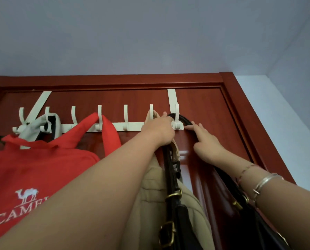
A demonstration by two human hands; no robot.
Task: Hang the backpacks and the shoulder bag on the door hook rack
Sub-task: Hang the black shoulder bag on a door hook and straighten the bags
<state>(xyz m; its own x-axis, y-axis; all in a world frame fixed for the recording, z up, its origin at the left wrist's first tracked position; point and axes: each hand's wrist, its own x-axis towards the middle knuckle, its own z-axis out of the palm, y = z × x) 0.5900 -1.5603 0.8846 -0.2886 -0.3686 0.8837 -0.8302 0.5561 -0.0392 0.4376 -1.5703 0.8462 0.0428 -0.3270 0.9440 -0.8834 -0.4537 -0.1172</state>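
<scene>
A white hook rack (pixel 129 125) hangs over the top of a red-brown door (pixel 201 105). A red backpack (pixel 33 170) hangs from a middle hook by its loop. A beige backpack (pixel 150 192) hangs from the hook second from the right. The black shoulder bag (pixel 179 219) dangles below, its black strap (pixel 184 118) looped over the rightmost hook. My left hand (pixel 159 129) grips the strap beside that hook. My right hand (pixel 203 139) touches the strap on the hook's right side, fingers extended.
A grey and black item (pixel 42 127) hangs on the left hooks. Several hooks between the bags are bare. The door frame (pixel 241 109) runs close on the right, with a pale wall (pixel 280 114) beyond it. I wear bracelets on the right wrist.
</scene>
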